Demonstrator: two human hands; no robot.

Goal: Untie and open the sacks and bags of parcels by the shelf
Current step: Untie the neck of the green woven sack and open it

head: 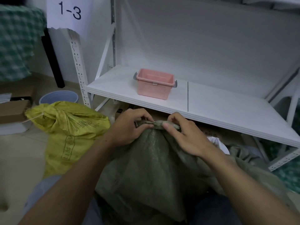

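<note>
- Below the front edge of the white shelf [227, 111], on the floor and close to the person, stands the grey-green sack [151, 168]. It is full, and its top is gathered into a twisted neck [158, 124].
- The left hand [129, 127] holds the left end of this neck. Its fingers [142, 115] are curled over the fabric and the thumb presses from below.
- The right hand [186, 135] holds the right end of the neck, pinching the fabric between thumb and curled fingers. The two hands are very near each other, with only a short piece of the twisted neck between them.
- Just beside the sack, on its left, leans a yellow sack [71, 137]. Its mouth is closed, and a thin white cord [38, 116] is tied around it.
- Behind the yellow sack a blue bucket [59, 96] stands on the floor, and further left there is a cardboard box [13, 109].
- On the shelf board stands a pink basket [155, 84] with grey handles.
- Under the shelf, to the right of the hands, part of a white bag [217, 142] shows.
- On the upper left a white sign [69, 12] reads "1-3".
</note>
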